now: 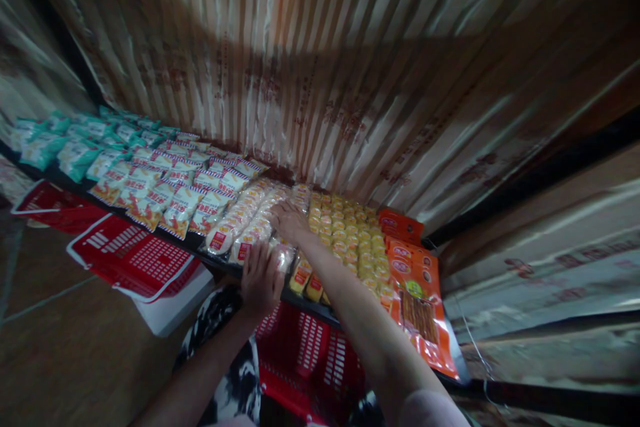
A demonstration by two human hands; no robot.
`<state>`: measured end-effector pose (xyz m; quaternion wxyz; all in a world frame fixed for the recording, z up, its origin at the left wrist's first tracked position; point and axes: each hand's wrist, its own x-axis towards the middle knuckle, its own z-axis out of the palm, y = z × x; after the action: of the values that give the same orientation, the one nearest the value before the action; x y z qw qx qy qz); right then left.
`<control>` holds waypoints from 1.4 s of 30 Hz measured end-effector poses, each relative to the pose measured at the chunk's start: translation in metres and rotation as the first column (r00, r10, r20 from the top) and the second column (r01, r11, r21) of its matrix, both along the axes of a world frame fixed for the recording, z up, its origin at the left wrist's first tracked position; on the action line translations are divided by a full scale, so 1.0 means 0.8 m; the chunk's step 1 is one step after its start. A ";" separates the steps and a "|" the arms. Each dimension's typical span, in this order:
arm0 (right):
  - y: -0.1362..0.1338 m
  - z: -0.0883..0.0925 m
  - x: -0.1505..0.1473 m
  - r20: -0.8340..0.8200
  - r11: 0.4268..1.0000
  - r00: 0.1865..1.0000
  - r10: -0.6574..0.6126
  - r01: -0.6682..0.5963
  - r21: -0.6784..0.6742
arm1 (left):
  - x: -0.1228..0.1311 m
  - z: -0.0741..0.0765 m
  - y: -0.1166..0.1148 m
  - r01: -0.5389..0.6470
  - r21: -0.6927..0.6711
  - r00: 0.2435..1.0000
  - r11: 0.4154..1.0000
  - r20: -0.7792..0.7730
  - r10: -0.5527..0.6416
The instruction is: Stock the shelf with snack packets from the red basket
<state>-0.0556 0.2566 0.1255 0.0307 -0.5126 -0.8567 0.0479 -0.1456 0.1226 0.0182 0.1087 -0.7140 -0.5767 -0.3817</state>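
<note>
Clear-wrapped packs of pale round biscuits or crackers (234, 223) lie in rows on a dark shelf, with red labels at their front ends. My left hand (261, 282) rests against the front of these packs, fingers stretched out and slightly apart. Farther back, my right hand (291, 223) lies flat over the top of the same rows, its fingers pointing left. Neither hand visibly grips a pack. Rows of yellow packs (345, 235) run just right of my right hand. Left of the pale packs are white snack bags (183, 203) with red print.
Teal snack bags (80, 155) fill the shelf's left end; orange packets (419, 300) lie at its right. Red baskets (135, 255) stand below, one more red basket (310, 353) under my arms. A white box (173, 307) sits beside them. Pleated sheeting (300, 80) hangs behind.
</note>
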 end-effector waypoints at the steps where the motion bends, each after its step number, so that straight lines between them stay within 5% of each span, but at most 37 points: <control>1: 0.000 0.001 -0.007 -0.004 1.000 1.000 0.008 -0.008 0.003 | -0.004 0.002 0.002 -0.054 0.022 0.998 0.998 0.013 0.054; 5: 0.001 -0.004 -0.034 0.027 0.994 0.998 0.063 -0.060 -0.088 | -0.023 0.009 0.014 -0.185 0.038 0.982 0.982 0.042 0.183; 18: 0.006 -0.017 -0.042 0.043 0.996 0.997 0.071 -0.068 -0.065 | -0.032 0.002 0.025 -0.128 0.019 0.992 0.992 0.024 0.127; 28: 0.006 -0.018 -0.085 -0.027 0.971 0.980 0.197 -0.199 -0.131 | -0.077 0.003 0.033 -0.313 0.047 0.948 0.948 0.066 0.310; 38: 0.006 -0.020 -0.091 -0.022 0.969 0.984 0.178 -0.179 -0.170 | -0.077 -0.011 0.039 -0.281 0.074 0.957 0.957 0.094 0.274; 42: -0.019 -0.005 -0.075 -0.146 0.995 0.986 0.076 -0.085 -0.050 | -0.069 -0.001 0.026 -0.265 0.045 0.960 0.963 0.111 0.258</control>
<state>-0.1159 0.2411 0.1216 0.0759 -0.4735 -0.8706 0.1099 -0.2007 0.1437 0.0171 0.1493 -0.6072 -0.6593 -0.4175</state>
